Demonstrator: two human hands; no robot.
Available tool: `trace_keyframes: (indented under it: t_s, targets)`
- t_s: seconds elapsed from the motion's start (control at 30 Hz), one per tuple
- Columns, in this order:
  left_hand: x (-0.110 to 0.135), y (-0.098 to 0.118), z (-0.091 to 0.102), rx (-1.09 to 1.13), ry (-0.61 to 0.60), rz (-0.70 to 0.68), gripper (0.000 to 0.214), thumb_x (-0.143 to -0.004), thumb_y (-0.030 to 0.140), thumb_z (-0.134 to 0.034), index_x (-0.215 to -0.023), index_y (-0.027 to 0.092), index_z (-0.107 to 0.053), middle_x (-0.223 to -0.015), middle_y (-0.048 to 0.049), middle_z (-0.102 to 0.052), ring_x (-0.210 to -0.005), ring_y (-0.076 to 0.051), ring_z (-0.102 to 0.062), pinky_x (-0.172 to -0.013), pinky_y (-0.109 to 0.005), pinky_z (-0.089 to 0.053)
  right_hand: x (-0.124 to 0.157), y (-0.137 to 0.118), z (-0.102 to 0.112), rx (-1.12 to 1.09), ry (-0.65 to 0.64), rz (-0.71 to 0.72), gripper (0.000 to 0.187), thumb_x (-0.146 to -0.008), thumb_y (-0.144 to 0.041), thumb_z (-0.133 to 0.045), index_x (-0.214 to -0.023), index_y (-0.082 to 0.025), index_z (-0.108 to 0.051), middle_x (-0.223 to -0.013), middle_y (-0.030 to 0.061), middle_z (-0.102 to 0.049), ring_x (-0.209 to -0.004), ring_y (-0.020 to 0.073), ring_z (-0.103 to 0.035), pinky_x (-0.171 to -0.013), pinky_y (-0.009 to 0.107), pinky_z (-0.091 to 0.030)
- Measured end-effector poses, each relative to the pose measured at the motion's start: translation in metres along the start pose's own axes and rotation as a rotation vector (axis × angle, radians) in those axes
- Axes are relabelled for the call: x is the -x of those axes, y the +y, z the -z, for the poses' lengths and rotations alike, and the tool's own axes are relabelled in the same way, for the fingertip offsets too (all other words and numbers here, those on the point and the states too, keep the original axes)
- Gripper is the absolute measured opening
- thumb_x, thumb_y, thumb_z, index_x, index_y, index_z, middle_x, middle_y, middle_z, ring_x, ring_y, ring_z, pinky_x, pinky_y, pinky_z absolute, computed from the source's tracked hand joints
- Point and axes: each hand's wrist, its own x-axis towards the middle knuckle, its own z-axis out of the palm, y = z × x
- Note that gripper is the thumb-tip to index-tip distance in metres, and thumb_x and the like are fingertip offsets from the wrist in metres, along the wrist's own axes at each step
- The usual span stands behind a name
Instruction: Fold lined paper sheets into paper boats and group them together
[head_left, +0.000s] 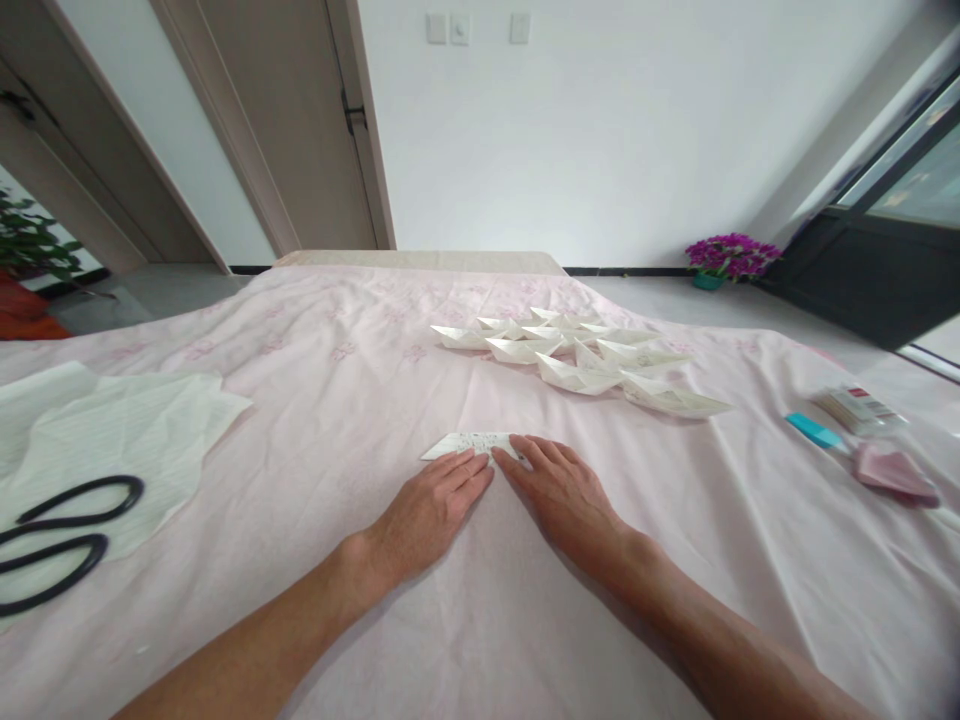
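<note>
A small folded piece of white paper [469, 441] with dark writing on it lies flat on the pink cloth [360, 430] in front of me. My left hand [442, 497] rests on its near left edge, fingers stretched out flat. On the right part of the paper, my right hand [559, 485] lies with fingers extended, covering its right end. Beyond my right hand, several folded paper boats [576, 372] stand in a cluster on the cloth.
At the left, black-handled scissors [75, 520] lie on sheets of thin lined paper [161, 420]. A blue item [814, 430], a clear-wrapped pack [859, 408] and a pink object [895, 468] lie at the right. Purple flowers [731, 256] stand on the floor beyond.
</note>
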Motion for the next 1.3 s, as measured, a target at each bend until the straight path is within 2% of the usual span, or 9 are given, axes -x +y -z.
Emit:
trace_keyframes:
  t_s: [0.37, 0.77, 0.97, 1.3]
  targets:
    - [0.005, -0.004, 0.004, 0.097, 0.069, 0.056, 0.037, -0.093, 0.006, -0.042, -0.126, 0.012, -0.058, -0.131, -0.0129, -0.063, -0.122, -0.020, -0.059, -0.107, -0.038, -0.048, 0.001, 0.003, -0.007, -0.004, 0.006, -0.023, 0.041, -0.090, -0.006, -0.050, -0.129, -0.020, -0.052, -0.128, 0.0096, -0.058, -0.110, 0.0223, -0.057, -0.091, 0.037, -0.046]
    - [0.012, -0.008, 0.007, 0.016, 0.207, 0.183, 0.032, -0.089, 0.001, -0.045, -0.108, 0.015, -0.066, -0.111, -0.0085, -0.073, -0.102, -0.020, -0.070, -0.090, -0.037, -0.059, 0.001, 0.005, -0.005, 0.063, -0.028, -0.059, 0.032, -0.091, -0.007, -0.049, -0.120, -0.019, -0.056, -0.115, 0.0087, -0.062, -0.096, 0.0215, -0.059, -0.079, 0.035, -0.045]
    - [0.015, -0.009, 0.008, -0.017, 0.179, 0.261, 0.031, -0.087, 0.000, -0.046, -0.104, 0.016, -0.068, -0.110, -0.0077, -0.073, -0.100, -0.021, -0.070, -0.087, -0.037, -0.060, 0.000, 0.006, -0.005, 0.070, -0.026, -0.062, 0.031, -0.090, -0.004, -0.047, -0.116, -0.018, -0.057, -0.112, 0.0091, -0.062, -0.095, 0.0209, -0.057, -0.079, 0.034, -0.043]
    - [0.018, -0.011, 0.009, -0.054, 0.137, 0.304, 0.028, -0.089, 0.004, -0.049, -0.105, 0.018, -0.067, -0.109, -0.0065, -0.073, -0.098, -0.022, -0.070, -0.084, -0.036, -0.060, 0.000, 0.010, -0.007, 0.086, -0.028, -0.107, 0.029, -0.089, -0.004, -0.045, -0.111, -0.017, -0.059, -0.106, 0.0080, -0.063, -0.091, 0.0209, -0.056, -0.076, 0.033, -0.041]
